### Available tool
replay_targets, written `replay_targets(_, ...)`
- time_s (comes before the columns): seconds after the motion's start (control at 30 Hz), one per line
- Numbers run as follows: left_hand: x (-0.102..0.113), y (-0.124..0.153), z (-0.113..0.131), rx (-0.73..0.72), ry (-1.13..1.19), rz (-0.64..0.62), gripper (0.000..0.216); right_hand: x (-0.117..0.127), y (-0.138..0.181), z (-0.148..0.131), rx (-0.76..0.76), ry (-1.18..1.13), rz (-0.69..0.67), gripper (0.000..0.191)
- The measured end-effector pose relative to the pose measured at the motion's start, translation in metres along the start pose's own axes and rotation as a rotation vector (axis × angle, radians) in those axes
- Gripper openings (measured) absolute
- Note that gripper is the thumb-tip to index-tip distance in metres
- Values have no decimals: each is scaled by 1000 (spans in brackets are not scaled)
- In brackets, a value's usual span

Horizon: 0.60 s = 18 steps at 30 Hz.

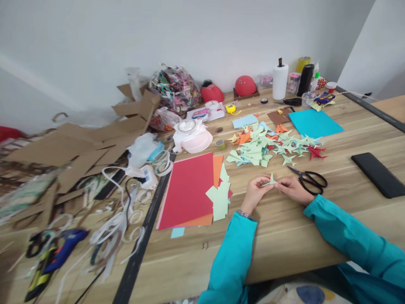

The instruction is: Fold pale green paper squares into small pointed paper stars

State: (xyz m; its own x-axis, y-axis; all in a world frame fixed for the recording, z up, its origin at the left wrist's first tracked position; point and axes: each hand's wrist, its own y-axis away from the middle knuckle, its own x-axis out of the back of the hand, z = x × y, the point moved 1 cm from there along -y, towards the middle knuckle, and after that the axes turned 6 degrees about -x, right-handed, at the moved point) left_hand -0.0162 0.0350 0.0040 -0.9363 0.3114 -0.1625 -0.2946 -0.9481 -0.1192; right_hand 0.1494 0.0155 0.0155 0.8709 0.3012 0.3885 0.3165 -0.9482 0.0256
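Observation:
Both of my hands rest on the wooden table (284, 236) and pinch a small folded piece of light green paper (271, 180) between them. My left hand (255, 193) grips its left side, fingers curled. My right hand (294, 189) holds the right side, fingers closed. Both arms wear teal sleeves. Just beyond my hands lies a pile of folded paper shapes (272, 145), mostly light green, with some orange and red. Black scissors (310, 179) lie right beside my right hand.
A stack of red and orange sheets (190, 190) with green paper squares (220, 198) lies to the left. A blue sheet (314, 122), a black phone (378, 174), a paper towel roll (280, 81), cardboard scraps (79, 147) and tangled tape strips (120, 219) also crowd the table.

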Motion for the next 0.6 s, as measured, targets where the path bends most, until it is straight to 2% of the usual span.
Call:
replay_targets(0.13,1,0,-5,24,-20,-3,20,-3,1,4,37,-97,46,27)
replay_targets(0.23,1,0,-8,20,-21,8,19,-7,1,8,86,-196,110,33)
replay_targets(0.43,1,-1,-5,-31,-79,-27,12,-6,3,4,151,49,130,17)
replay_targets(0.6,1,-1,-4,-17,-78,7,8,-5,1,0,123,56,142,18)
